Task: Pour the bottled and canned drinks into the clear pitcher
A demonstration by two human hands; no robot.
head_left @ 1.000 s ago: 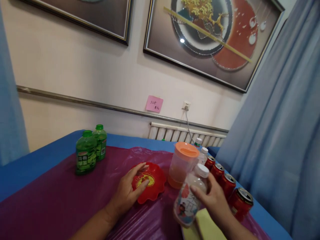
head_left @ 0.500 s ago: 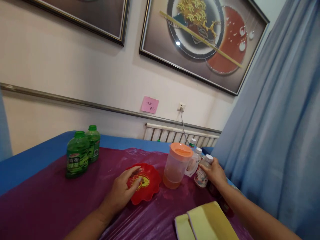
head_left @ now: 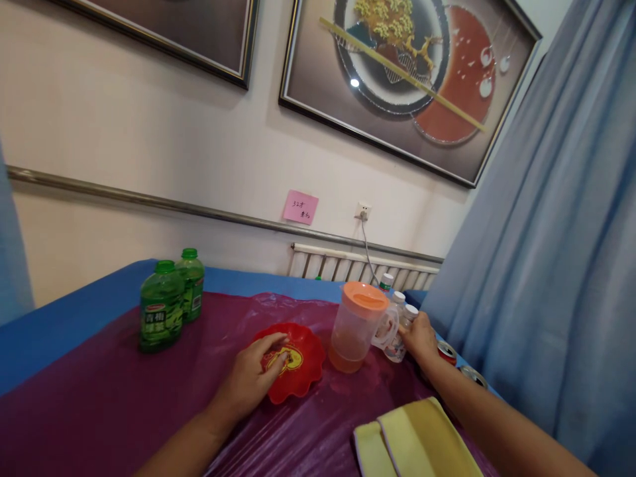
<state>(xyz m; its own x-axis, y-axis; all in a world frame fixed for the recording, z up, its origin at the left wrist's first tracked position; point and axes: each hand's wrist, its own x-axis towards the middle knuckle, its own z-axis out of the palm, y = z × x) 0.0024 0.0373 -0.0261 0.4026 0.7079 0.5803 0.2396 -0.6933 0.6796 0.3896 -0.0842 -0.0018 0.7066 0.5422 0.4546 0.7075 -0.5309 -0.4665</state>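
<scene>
A red wavy-edged plate (head_left: pixel 311 354) with a yellow printed centre lies on the purple cloth. My left hand (head_left: pixel 251 374) hovers over or rests on its left side, fingers apart and holding nothing. On the right, my right hand (head_left: pixel 421 339) is closed round a clear bottle (head_left: pixel 396 349) with a white cap and a printed label; the hand hides part of it. Left of that bottle stands a clear pitcher (head_left: pixel 342 331) with an orange lid, a handle and a little orange liquid at the bottom. Another white-capped bottle (head_left: pixel 398 298) stands just behind.
Two green bottles (head_left: pixel 161 308) stand at the left. A folded yellow cloth (head_left: pixel 417 440) lies at the front right. Opened cans (head_left: pixel 447 351) are beside my right forearm. A further capped bottle (head_left: pixel 386 283) stands behind the pitcher, near the radiator (head_left: pixel 328 265). A blue curtain (head_left: pixel 546 265) hangs at the right.
My right hand has moved the white-capped bottle slightly back and left, closer to the pitcher handle. The cans by my forearm show more now. My left hand stays at the plate.
</scene>
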